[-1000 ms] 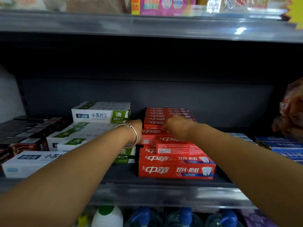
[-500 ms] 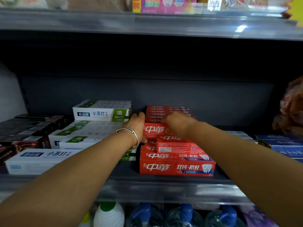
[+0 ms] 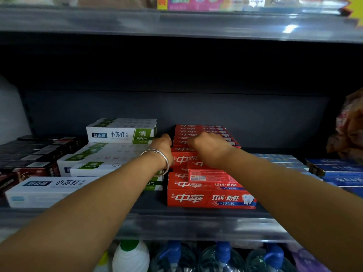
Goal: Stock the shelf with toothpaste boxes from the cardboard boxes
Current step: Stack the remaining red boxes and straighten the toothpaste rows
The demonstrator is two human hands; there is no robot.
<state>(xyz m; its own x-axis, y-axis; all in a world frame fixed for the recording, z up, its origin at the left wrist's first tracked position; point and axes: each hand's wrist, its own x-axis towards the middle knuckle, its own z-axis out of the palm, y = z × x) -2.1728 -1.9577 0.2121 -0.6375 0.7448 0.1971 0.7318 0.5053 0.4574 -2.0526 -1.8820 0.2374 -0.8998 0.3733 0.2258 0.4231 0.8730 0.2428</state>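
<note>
Two hands touch stacked red toothpaste boxes.

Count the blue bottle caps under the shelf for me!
3 blue caps, side by side below the shelf edge, right of the white bottle. More may be hidden.

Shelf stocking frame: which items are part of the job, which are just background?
In the job: left hand, right hand, red toothpaste boxes, shelf.
Background: white-green boxes, black boxes, blue boxes, bottles.
</note>
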